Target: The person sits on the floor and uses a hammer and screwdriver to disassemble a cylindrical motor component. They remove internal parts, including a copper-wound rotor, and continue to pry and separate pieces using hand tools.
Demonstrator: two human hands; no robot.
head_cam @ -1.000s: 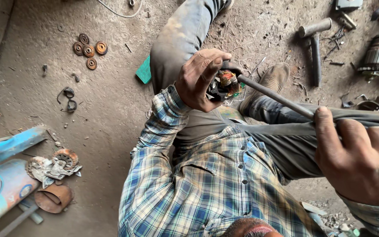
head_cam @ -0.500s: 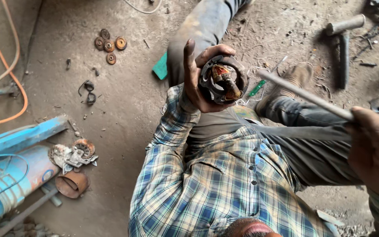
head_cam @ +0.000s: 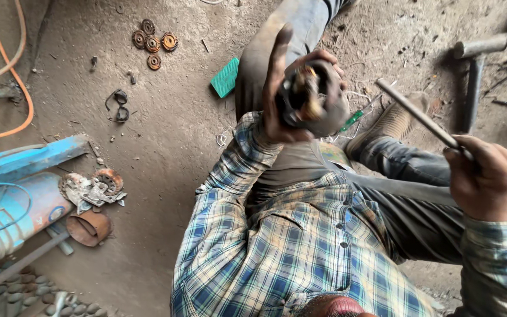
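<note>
Head view, left hand [head_cam: 280, 103] grip around motor part [head_cam: 312, 97]

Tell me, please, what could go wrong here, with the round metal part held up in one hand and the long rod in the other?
1. The left hand grips the round metal part with fingers close to its open face; a slipping rod could strike them.
2. The part is held in the air, unsupported, above the legs; it might drop onto them.
3. The right hand holds the rod only at one end, so its aim may be unsteady.
</note>
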